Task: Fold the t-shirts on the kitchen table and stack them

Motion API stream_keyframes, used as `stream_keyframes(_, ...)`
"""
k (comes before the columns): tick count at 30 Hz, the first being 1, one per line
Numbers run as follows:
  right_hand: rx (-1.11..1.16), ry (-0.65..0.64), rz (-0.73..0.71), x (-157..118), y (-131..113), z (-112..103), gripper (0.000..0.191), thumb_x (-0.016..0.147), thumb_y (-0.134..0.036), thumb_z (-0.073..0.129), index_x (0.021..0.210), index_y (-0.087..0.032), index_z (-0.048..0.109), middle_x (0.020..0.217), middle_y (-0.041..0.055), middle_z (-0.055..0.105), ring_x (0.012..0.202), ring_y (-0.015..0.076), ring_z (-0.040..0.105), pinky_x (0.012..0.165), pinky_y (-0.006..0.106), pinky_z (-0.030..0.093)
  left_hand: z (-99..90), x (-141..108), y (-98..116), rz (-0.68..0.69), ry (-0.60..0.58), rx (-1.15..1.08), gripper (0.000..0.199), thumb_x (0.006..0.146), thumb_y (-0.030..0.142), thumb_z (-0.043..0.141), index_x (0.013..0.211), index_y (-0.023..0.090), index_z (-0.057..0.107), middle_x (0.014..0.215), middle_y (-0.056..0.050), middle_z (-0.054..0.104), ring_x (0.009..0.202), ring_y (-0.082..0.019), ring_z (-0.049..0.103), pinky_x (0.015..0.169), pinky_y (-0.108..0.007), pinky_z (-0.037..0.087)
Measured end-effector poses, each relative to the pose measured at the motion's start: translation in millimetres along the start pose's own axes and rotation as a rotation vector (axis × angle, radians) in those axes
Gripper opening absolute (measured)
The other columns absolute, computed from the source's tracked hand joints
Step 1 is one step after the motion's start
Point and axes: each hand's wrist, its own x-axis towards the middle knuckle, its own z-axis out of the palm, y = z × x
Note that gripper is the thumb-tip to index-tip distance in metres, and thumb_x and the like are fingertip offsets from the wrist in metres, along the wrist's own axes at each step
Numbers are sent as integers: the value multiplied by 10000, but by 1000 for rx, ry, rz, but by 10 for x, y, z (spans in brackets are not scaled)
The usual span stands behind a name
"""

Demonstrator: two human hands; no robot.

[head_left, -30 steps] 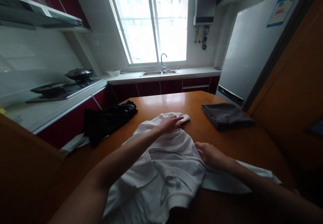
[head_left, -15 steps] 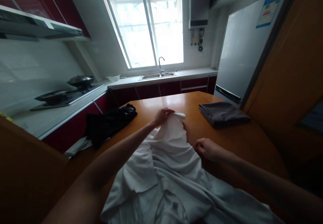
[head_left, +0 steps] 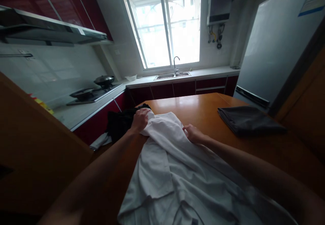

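A white shirt [head_left: 182,160] lies spread and wrinkled over the wooden table, its neckline with a small dark label at the bottom of the view. At the shirt's far left end my left hand [head_left: 140,119] is closed on the folded-over cloth, close to a black garment [head_left: 119,123]. My right hand [head_left: 194,133] pinches the shirt's right edge, with the fingertips partly hidden by the cloth. A short sleeve [head_left: 157,171] lies flat on top of the body.
A folded dark grey cloth [head_left: 250,120] rests on the right of the wooden table [head_left: 188,103]. Beyond are a sink [head_left: 172,76] under the window, a stove with pans [head_left: 104,80] at left and a fridge [head_left: 276,45] at right.
My left hand has moved left, carrying the shirt's far end and laying it over. My right hand has moved forward from beside the shirt onto its right edge. The view has turned left.
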Motion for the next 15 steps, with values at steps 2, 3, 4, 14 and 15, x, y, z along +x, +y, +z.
stream_keyframes(2,55,0,62,47,-44,62,209,812,-220,674,990,-145,754,1055,124,721,986,262,650,855,292,468,112,-169,144,116,-99,-52,363,914,208,508,1219,222,704,1283,-85,657,1210,-274,585,1093,-420,440)
stream_keyframes(3,85,0,104,81,-56,64,206,836,-230,648,994,-133,738,1031,134,723,972,266,655,838,301,481,172,-245,218,152,-160,-103,357,935,246,493,1222,218,703,1276,-83,667,1205,-262,597,1098,-406,438)
stream_keyframes(4,115,-6,151,121,-64,45,215,866,-247,613,1000,-119,721,999,146,724,942,269,664,812,316,499,234,-315,286,173,-226,-149,370,954,285,478,1245,208,693,1288,-86,669,1214,-256,601,1103,-395,435)
stream_keyframes(14,381,-52,445,386,-188,-531,126,791,-181,669,897,-117,690,684,70,692,692,247,688,658,341,577,656,-676,614,187,-406,-179,461,1015,388,431,1413,203,573,1504,-119,517,1416,-268,452,1160,-422,367)
stream_keyframes(15,341,35,443,400,-207,-575,143,815,-185,635,930,-120,688,717,77,697,713,243,687,661,325,568,683,-681,672,193,-384,-184,462,1020,390,429,1424,211,562,1505,-116,517,1424,-267,440,1164,-431,362)
